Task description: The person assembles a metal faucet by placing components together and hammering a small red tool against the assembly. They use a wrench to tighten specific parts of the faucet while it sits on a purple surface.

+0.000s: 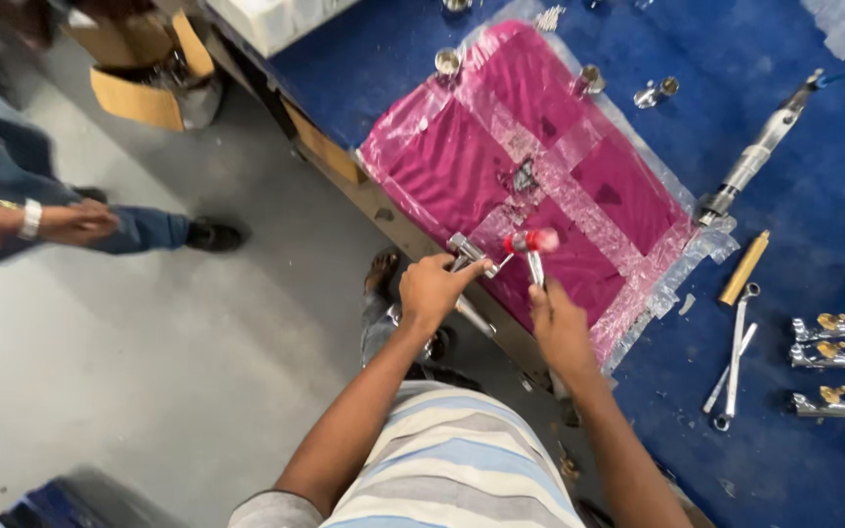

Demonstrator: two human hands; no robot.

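Both hands (pixel 496 293) hold upright red-tipped tool (pixel 533 252).

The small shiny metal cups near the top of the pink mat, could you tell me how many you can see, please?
3: one cup at the pink mat's upper left corner, one cup at its upper right edge, one cup cut off by the frame's top. More may lie out of view.
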